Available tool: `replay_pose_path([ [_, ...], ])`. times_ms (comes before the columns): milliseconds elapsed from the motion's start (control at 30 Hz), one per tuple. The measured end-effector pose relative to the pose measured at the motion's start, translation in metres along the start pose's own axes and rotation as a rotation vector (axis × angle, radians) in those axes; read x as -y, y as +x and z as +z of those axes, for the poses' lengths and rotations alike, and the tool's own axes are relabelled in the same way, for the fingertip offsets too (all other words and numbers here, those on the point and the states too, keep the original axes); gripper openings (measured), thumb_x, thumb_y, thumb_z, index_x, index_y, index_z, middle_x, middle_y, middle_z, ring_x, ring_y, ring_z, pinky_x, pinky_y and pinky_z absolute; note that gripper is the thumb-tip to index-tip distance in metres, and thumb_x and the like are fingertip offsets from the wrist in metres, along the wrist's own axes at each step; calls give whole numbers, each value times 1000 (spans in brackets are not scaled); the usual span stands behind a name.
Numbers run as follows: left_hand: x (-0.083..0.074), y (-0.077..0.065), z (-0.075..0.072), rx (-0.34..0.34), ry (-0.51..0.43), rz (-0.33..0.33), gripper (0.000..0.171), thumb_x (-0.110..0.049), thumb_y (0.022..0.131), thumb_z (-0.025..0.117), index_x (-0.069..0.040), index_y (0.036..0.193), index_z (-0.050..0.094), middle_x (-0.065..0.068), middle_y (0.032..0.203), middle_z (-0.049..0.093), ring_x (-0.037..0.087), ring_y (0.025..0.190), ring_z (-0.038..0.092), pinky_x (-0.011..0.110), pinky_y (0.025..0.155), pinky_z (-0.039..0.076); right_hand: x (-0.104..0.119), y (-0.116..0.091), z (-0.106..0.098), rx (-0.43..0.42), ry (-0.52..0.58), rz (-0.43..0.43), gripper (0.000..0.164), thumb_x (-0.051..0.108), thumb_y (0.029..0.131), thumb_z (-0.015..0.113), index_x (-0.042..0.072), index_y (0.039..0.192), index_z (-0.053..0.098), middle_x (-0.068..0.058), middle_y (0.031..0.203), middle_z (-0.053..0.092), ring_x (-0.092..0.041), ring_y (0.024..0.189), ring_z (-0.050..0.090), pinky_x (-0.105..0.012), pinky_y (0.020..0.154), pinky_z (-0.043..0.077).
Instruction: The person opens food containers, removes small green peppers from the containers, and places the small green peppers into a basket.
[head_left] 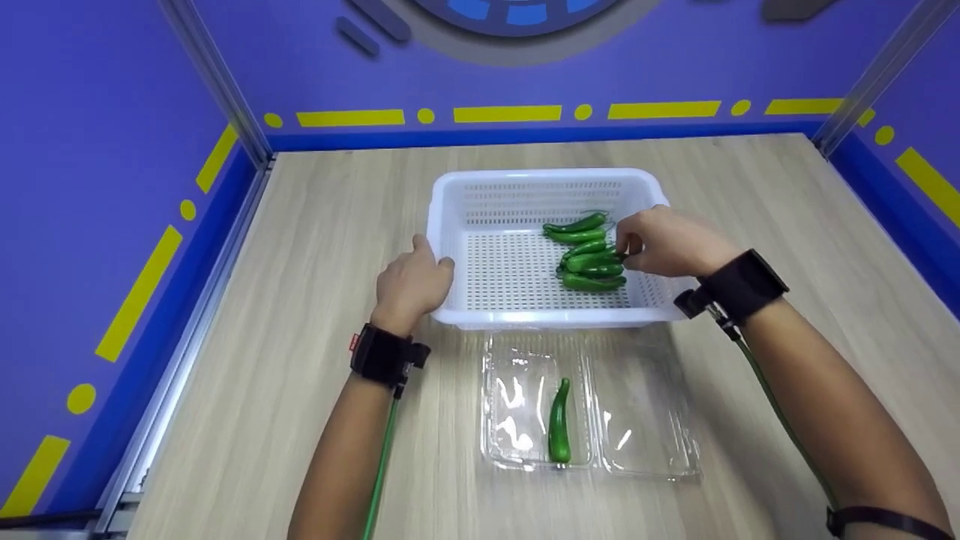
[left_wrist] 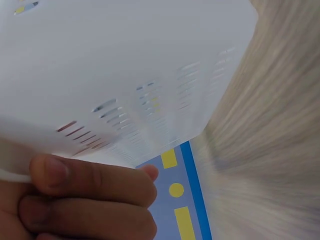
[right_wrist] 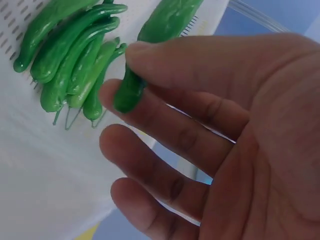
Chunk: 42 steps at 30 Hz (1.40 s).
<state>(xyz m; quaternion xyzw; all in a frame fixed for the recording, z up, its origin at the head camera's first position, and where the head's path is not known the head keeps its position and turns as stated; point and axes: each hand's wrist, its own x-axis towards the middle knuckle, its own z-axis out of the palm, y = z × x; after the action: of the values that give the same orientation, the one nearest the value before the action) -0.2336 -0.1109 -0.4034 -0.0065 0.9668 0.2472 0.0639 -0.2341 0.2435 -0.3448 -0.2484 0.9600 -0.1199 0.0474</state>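
Observation:
My left hand (head_left: 412, 283) grips the left rim of a white plastic basket (head_left: 540, 318), its fingers (left_wrist: 95, 182) curled at the rim in the left wrist view. Inside the basket's right half lies a bunch of several green chili peppers (head_left: 592, 262). My right hand (head_left: 679, 241) is over the basket's right side. Between thumb and forefinger it pinches one green chili pepper (right_wrist: 167, 20) near its end, seen best in the right wrist view; the other fingers are spread loosely. A single green chili pepper (head_left: 559, 424) lies in the left half of an opened clear plastic clamshell box (head_left: 517, 360).
The clamshell stands in front of the basket on a wood-grain table (head_left: 337, 225), its clear lid (head_left: 645, 420) folded out to the right. Blue panels (head_left: 510, 82) with yellow marks enclose the table at the back and sides.

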Motion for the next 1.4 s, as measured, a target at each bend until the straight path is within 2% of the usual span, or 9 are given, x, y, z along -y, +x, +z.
replay_pose_path([
  [133, 0, -1, 1, -8, -1, -2, 64, -42, 102, 40, 3, 148, 37, 21, 105, 68, 33, 90, 67, 50, 78, 52, -2, 10, 2, 35, -26, -4, 10, 4, 76, 77, 8, 84, 74, -5, 82, 72, -21, 76, 65, -41, 71, 53],
  [400, -1, 0, 2, -9, 12, -5, 62, -41, 100, 38, 2, 146, 39, 19, 102, 69, 32, 88, 67, 50, 77, 53, -3, 27, 6, 98, -98, 20, 13, 8, 69, 82, 10, 77, 72, -3, 80, 71, -21, 73, 62, -39, 69, 49],
  [567, -1, 1, 1, -11, 14, -9, 62, -42, 101, 39, 2, 145, 39, 19, 103, 68, 32, 88, 67, 50, 78, 52, -1, 31, 10, 224, -119, 52, 13, 5, 67, 80, 9, 79, 76, -4, 83, 73, -22, 76, 62, -39, 71, 52],
  [667, -1, 2, 1, -6, 12, -5, 61, -42, 101, 39, 1, 144, 39, 19, 101, 68, 32, 87, 66, 50, 76, 52, -1, 32, 15, 280, -119, 68, 11, 3, 66, 77, 9, 74, 74, -2, 75, 70, -20, 70, 59, -34, 64, 49],
  [833, 0, 1, 1, -5, 19, -5, 60, -42, 101, 39, 1, 143, 40, 18, 101, 68, 32, 87, 66, 49, 76, 52, -1, 35, 24, 304, -137, 103, 16, 0, 64, 70, 13, 59, 61, 4, 59, 53, -16, 56, 45, -28, 52, 34],
  [967, 2, 2, 0, 0, 12, -8, 60, -42, 102, 39, 1, 144, 39, 19, 102, 68, 32, 88, 66, 49, 76, 52, 2, 38, 31, 342, -153, 143, 28, 3, 68, 71, 16, 55, 50, 5, 55, 43, -14, 53, 38, -27, 50, 28],
  [1167, 2, 2, -2, 15, -7, -5, 61, -43, 102, 40, 1, 145, 38, 16, 97, 67, 31, 84, 66, 47, 73, 51, 5, 41, 39, 399, -173, 189, 36, 5, 71, 74, 18, 55, 45, 5, 56, 41, -14, 53, 39, -27, 50, 29],
  [1400, 2, 3, -3, 14, -14, -1, 59, -41, 101, 41, 1, 142, 40, 14, 93, 66, 30, 82, 66, 45, 69, 50, 4, 42, 42, 384, -164, 182, 35, 8, 72, 77, 17, 54, 49, 5, 57, 46, -14, 54, 43, -27, 50, 32],
])
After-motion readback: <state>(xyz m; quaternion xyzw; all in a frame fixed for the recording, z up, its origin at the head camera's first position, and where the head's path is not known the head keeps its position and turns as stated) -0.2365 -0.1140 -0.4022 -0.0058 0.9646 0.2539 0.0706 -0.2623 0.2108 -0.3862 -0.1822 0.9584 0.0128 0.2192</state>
